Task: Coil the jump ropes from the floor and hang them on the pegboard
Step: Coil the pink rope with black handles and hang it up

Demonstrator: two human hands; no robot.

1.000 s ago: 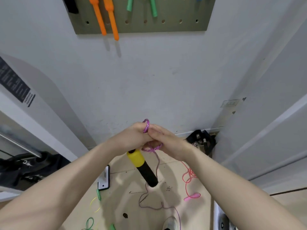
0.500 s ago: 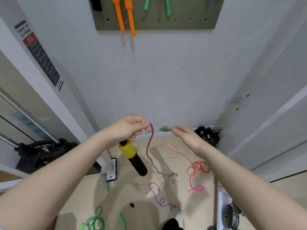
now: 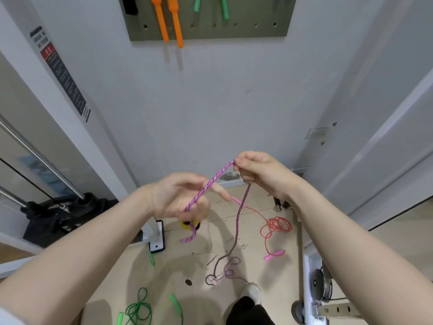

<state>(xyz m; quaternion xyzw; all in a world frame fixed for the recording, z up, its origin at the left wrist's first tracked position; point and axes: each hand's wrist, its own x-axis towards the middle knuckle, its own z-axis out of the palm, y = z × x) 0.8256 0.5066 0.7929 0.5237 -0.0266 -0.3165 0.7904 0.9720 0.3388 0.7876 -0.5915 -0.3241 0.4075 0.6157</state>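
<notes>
A purple braided jump rope (image 3: pixel 212 181) stretches between my two hands. My left hand (image 3: pixel 180 198) grips its yellow-and-black handle (image 3: pixel 188 225) together with a short loop of the rope below the palm. My right hand (image 3: pixel 256 170) pinches the rope higher up, to the right. From there the rope hangs to the floor and ends in a loose tangle (image 3: pixel 225 272). The olive pegboard (image 3: pixel 257 26) hangs on the wall above, with orange handles (image 3: pixel 169 22) and green handles (image 3: pixel 210 7) on it.
A red rope with pink handles (image 3: pixel 276 227) lies on the floor to the right. A green rope (image 3: pixel 139 309) lies at the lower left. My shoe (image 3: pixel 251 292) stands by the purple tangle. Gym equipment stands at the left (image 3: pixel 56 207) and lower right (image 3: pixel 321 282).
My right hand took hold of the rope and lifted it up to the right, pulling a length taut. My left hand turned, so the handle is now mostly hidden below it.
</notes>
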